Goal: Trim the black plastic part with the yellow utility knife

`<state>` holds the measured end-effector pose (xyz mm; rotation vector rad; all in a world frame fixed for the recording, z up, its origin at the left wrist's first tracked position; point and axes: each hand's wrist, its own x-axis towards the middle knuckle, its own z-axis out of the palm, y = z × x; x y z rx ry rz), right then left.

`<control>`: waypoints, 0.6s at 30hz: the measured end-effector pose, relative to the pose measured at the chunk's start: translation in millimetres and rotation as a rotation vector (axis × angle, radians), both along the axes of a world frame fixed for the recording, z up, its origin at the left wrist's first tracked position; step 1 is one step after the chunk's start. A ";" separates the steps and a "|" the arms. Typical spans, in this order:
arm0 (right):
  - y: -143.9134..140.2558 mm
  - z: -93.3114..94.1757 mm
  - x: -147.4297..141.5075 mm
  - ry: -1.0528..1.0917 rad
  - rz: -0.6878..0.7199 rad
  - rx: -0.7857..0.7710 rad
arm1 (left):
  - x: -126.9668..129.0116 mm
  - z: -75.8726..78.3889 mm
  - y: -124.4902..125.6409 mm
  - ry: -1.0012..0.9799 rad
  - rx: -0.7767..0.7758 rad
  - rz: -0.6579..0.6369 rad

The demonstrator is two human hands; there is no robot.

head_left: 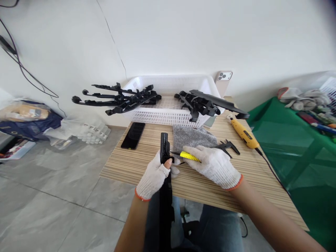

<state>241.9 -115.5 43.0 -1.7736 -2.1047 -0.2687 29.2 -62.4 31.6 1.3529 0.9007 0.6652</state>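
no readable text, labels or numbers

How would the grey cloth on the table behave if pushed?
The grey cloth lies rumpled and flat, so it is probably floppy and would bunch rather than slide whole. It looks fuzzy, so likely light and not slippery on the striped table.

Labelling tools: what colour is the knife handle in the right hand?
Yellow: the utility knife handle in the gloved right hand, head view.

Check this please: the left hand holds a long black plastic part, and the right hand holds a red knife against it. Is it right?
Not quite. The head view shows the knife in the right hand is yellow, not red. The left hand does hold the black part.
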 end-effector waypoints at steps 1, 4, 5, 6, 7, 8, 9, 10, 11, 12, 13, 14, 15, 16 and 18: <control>-0.2 0.4 -0.5 0.001 0.006 0.003 | 0.2 0.0 0.0 -0.004 -0.002 0.000; -0.5 1.3 -2.7 -0.003 -0.023 -0.008 | 1.3 0.9 -0.4 -0.038 -0.031 0.005; -0.5 1.4 -3.4 -0.006 -0.042 -0.013 | 1.7 1.2 -0.5 -0.053 -0.042 0.009; -0.5 1.5 -4.1 -0.009 -0.055 -0.018 | 2.0 1.4 -0.6 -0.065 -0.054 0.015; -0.5 1.5 -4.7 -0.010 -0.063 -0.023 | 2.3 1.5 -0.6 -0.073 -0.060 0.022; -0.6 1.5 -5.3 -0.014 -0.068 -0.028 | 2.6 1.8 -0.6 -0.072 -0.063 0.025; -0.7 1.5 -6.0 -0.019 -0.072 -0.031 | 2.9 2.1 -0.6 -0.065 -0.062 0.027; -0.9 1.5 -6.7 -0.025 -0.078 -0.032 | 3.1 2.6 -0.6 -0.056 -0.062 0.027; -1.1 1.5 -7.6 -0.031 -0.085 -0.030 | 3.5 3.2 -0.6 -0.049 -0.063 0.023; -1.2 1.6 -8.5 -0.037 -0.092 -0.027 | 3.8 3.9 -0.6 -0.052 -0.067 0.018; -1.4 1.7 -9.6 -0.040 -0.101 -0.023 | 4.2 4.6 -0.7 -0.063 -0.074 0.015; -1.4 1.9 -10.5 -0.040 -0.109 -0.023 | 4.6 5.2 -0.8 -0.076 -0.082 0.014; -1.2 2.1 -11.5 -0.039 -0.117 -0.027 | 4.8 5.8 -0.9 -0.087 -0.088 0.015; -0.9 2.3 -12.2 -0.035 -0.128 -0.037 | 5.0 6.1 -1.1 -0.093 -0.092 0.017; 0.2 2.9 -13.0 -0.021 -0.155 -0.061 | 4.9 6.3 -1.4 -0.091 -0.107 0.018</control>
